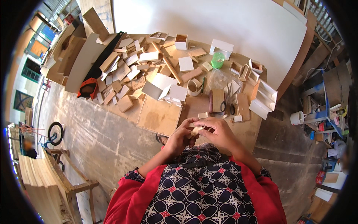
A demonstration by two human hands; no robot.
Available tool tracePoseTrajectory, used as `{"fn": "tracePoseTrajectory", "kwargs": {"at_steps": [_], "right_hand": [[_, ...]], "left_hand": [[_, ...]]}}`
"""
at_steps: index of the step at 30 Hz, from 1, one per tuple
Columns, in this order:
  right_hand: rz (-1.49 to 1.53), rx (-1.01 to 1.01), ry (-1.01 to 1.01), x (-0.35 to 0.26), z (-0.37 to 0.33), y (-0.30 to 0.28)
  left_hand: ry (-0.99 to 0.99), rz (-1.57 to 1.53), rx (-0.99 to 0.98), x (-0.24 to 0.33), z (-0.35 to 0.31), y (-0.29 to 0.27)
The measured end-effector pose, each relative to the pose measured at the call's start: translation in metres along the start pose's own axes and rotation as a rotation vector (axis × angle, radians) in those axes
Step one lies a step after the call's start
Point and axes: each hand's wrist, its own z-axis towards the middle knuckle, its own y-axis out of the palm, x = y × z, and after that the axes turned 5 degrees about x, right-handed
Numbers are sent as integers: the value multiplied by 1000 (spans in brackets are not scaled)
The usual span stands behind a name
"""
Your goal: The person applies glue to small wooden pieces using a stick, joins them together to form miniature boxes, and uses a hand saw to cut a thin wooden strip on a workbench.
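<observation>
Close to my body, at the near edge of the workbench, both hands come together around a small pale wooden piece [196, 130]. My left hand [180, 137] grips it with bent fingers from the left. From the other side, my right hand [219, 133] pinches it between thumb and fingers. The piece's exact shape is partly hidden by my fingers. Just beyond my fingertips lies a small wooden block [203, 115]. A pair of black-handled scissors [228, 107] is beside it to the right, near a small white block [237, 118].
A handsaw with an orange handle [88, 88] lies left of heaped wood offcuts [126, 69]. White open boxes [264, 98] stand at the right, near a green plastic ball-like container [217, 59]. A plywood square [158, 116] sits at the bench's near left. Stacked planks [41, 183] are lower left.
</observation>
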Motion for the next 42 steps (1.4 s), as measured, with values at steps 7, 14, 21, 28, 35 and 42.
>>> {"fn": "tracePoseTrajectory", "kwargs": {"at_steps": [7,14,21,28,35,42], "right_hand": [[138,84,165,0,-10,7],[76,102,216,-3,-28,23],[61,200,85,-16,-41,38],[239,254,270,-20,-60,87],[115,253,145,-43,-51,160],[150,307,93,-65,-53,228]], "left_hand": [[52,224,44,-3,-10,-3],[488,941,223,-9,-25,9],[562,1040,166,0,-37,-3],[722,1227,48,5,-55,-24],[649,1295,109,20,-111,-77],[656,1309,77,32,-160,-122]]}}
